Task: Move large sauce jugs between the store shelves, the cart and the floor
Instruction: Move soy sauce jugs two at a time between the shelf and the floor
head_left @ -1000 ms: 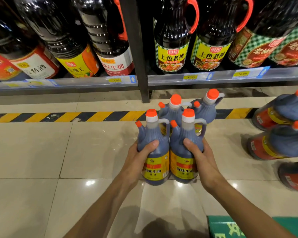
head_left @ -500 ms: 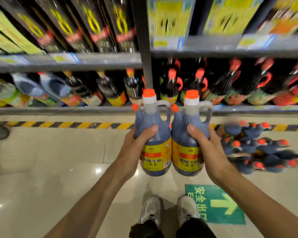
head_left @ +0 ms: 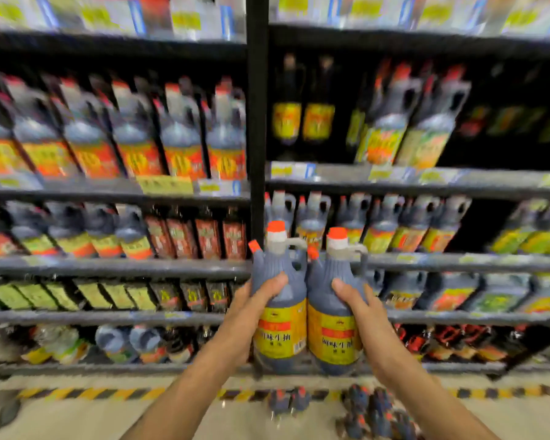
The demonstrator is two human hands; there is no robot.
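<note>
Two dark sauce jugs with orange caps and yellow labels are held side by side, upright, in front of the store shelves. My left hand (head_left: 256,300) grips the left jug (head_left: 281,328) around its body. My right hand (head_left: 356,304) grips the right jug (head_left: 334,335) the same way. Both jugs are raised to about the height of the second and third shelves from the floor. Several more jugs (head_left: 372,411) of the same kind stand on the floor below.
Shelves full of sauce bottles and jugs fill the view, split by a black upright post (head_left: 257,122). A gap shows on the shelf (head_left: 489,223) to the right of the jug row. A yellow-black striped line (head_left: 86,393) runs along the floor at the shelf base.
Both hands have lifted the two jugs from near the floor up to shelf height. The view has risen from the floor to the upper shelves.
</note>
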